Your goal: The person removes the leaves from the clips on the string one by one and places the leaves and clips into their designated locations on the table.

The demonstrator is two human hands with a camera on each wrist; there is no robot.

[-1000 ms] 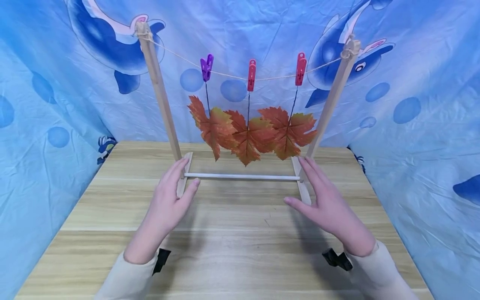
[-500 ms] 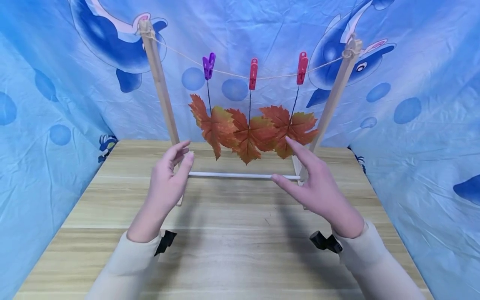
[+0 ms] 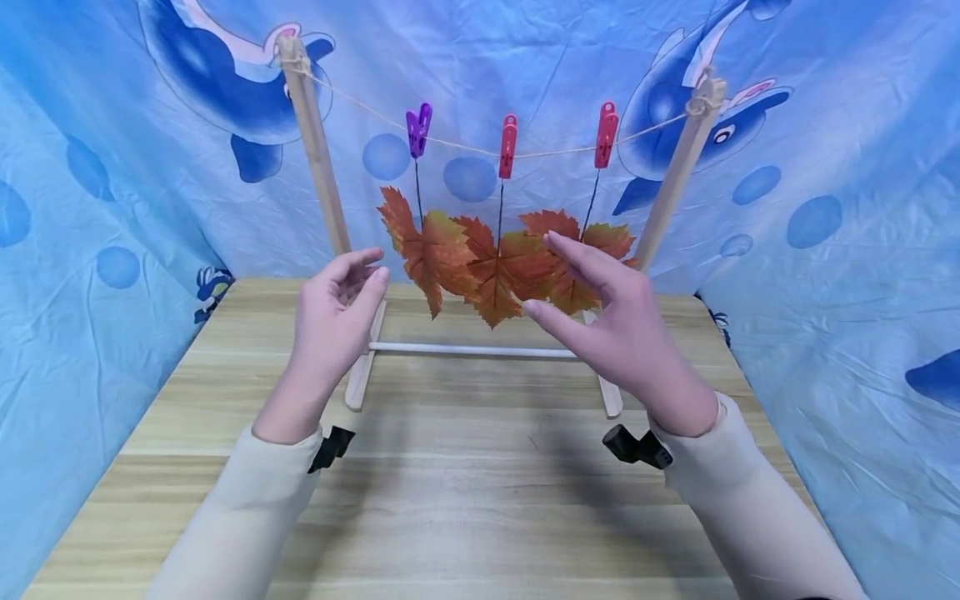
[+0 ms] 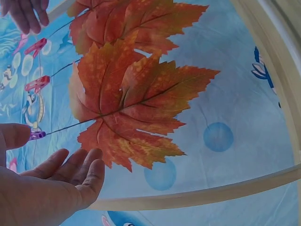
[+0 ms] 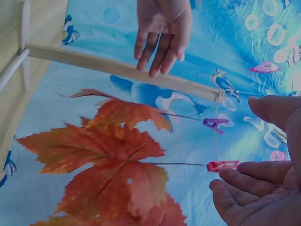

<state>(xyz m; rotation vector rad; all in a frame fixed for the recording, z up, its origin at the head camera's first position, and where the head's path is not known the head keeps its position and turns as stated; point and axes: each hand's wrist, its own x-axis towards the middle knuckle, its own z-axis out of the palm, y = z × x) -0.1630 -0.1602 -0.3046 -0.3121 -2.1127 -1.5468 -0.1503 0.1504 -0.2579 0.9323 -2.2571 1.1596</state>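
Three orange-red artificial maple leaves (image 3: 495, 279) hang by dark stems from a string (image 3: 555, 154). A purple clothespin (image 3: 418, 132) clips the left one; red clothespins clip the middle (image 3: 507, 147) and right (image 3: 606, 136) ones. My left hand (image 3: 333, 312) is raised in front of the left post, its fingers loosely bent and holding nothing. In the head view my right hand (image 3: 618, 321) overlaps the right leaf, fingers extended and thumb apart, with nothing in its grasp. The left wrist view shows the left hand (image 4: 66, 183) beside a leaf (image 4: 136, 103), palm and fingers visible.
A wooden left post (image 3: 318, 158) and right post (image 3: 678, 179) carry the string. Flat feet (image 3: 360, 379) and a white crossbar (image 3: 472, 350) join them low on the wood-grain table (image 3: 465, 500). Blue dolphin-print cloth (image 3: 465, 50) surrounds the table.
Both hands have risen from beside the rack's feet toward leaf height, the right also moving inward. The left fingers have bent more. Leaves, clothespins and rack stay in place.
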